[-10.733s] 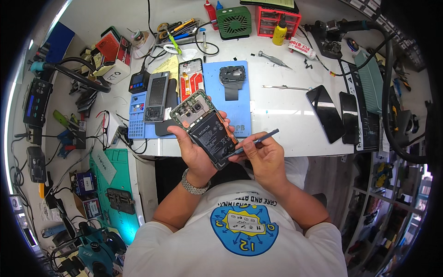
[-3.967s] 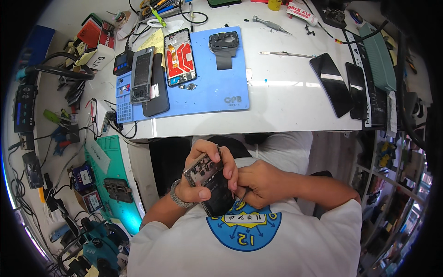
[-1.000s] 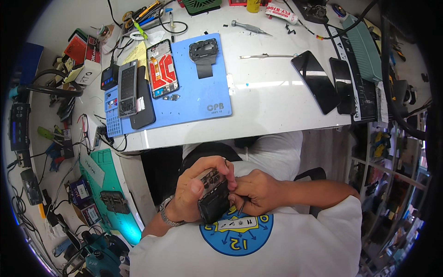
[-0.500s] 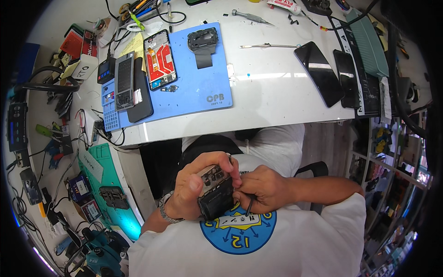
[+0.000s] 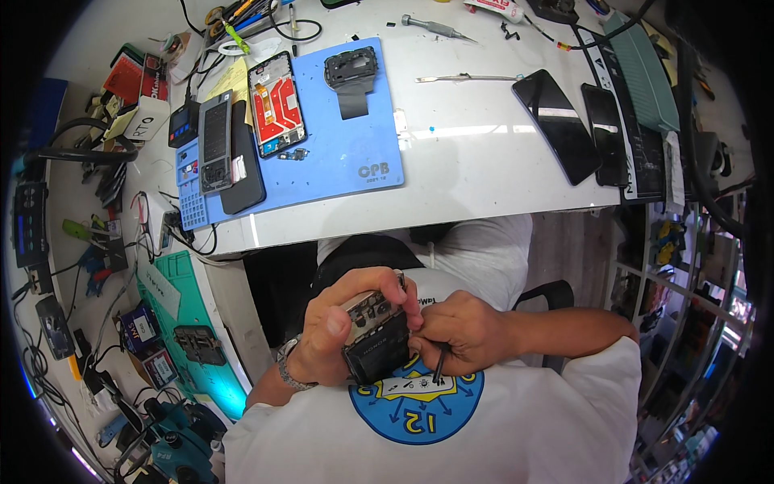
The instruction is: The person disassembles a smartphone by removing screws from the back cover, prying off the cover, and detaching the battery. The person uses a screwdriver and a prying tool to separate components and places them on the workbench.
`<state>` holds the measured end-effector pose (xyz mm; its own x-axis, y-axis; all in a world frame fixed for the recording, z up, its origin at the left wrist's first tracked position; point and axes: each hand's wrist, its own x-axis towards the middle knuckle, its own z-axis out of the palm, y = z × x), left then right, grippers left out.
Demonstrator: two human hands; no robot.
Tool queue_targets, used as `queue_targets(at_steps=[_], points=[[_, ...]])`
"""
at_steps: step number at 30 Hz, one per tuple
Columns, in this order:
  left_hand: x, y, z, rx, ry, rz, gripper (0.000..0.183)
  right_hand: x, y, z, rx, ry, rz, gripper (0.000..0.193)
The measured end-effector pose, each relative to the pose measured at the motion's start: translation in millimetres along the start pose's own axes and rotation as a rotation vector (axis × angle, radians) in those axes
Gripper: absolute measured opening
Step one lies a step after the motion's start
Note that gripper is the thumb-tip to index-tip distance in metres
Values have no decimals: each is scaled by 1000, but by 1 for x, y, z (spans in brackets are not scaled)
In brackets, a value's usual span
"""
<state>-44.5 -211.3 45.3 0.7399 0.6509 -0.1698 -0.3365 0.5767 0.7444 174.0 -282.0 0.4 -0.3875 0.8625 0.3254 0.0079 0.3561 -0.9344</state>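
Observation:
My left hand [image 5: 330, 319] is closed round the edges of an opened phone [image 5: 376, 340], tilted close to my shirt. Bare circuitry shows along its upper part, with a flat black section like a battery below. Against the phone's right edge, my right hand [image 5: 463, 329] is closed in a pinch. A thin dark tool [image 5: 439, 365] sticks out below its fingers; it looks like tweezers, though its working end is hidden by the hand.
A white table [image 5: 468, 161] lies ahead, bearing a blue mat [image 5: 339, 161], an opened phone frame [image 5: 278, 105], and a camera-side back piece [image 5: 351, 71]. Two dark phones [image 5: 556, 125] lie right, near a screwdriver [image 5: 435, 28] and a metal pry tool [image 5: 468, 78]. A green mat [image 5: 177, 278] is left.
Both hands keep their places at the phone. The thin dark tool has turned slightly in my right fingers, and the view has shifted a little.

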Motion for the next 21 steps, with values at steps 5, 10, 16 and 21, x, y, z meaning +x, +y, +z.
queue_targets(at_steps=[5,10,16,21], points=[[0,-1,-1,5,-5,6,74,-1,1,0,-8,8,-10,20],[1,0,-1,15,-17,-5,75,0,-2,-3,-5,-8,6,21],[1,3,2,7,0,-24,75,-1,-3,-4,-9,-10,9,21],[1,4,3,4,9,-35,75,-2,-3,-6,-1,-26,-22,7]])
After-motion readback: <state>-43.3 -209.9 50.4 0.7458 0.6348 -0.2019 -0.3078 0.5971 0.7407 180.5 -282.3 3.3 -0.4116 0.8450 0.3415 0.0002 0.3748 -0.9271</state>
